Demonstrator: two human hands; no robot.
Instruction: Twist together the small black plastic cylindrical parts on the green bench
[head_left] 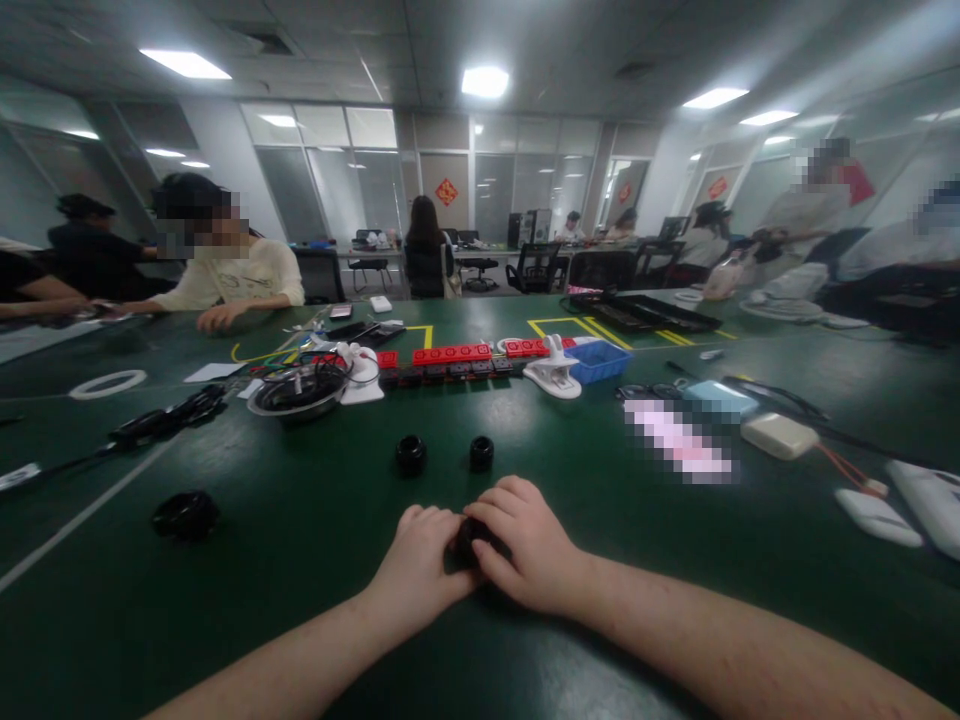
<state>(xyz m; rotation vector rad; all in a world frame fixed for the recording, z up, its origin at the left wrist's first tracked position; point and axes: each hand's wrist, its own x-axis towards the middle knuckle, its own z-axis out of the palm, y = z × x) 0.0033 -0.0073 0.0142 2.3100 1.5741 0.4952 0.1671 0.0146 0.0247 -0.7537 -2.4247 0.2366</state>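
Note:
Both my hands meet around a small round black part (471, 541) low over the green table (300, 580). My left hand (421, 560) closes on its left side, and my right hand (529, 545) wraps over its top and right side, so much of the part is hidden. Just beyond my hands stand two similar black round parts, one (411, 455) to the left and a smaller one (481, 453) to the right. A larger black ring-shaped part (185, 514) lies at the left.
Across the middle are a metal bowl of black cables (296, 390), red blocks (451, 354), a white stand (553, 372) and a blue bin (598, 361). A light blue box (720, 400) and white devices lie right. A person (232, 270) sits across at the left.

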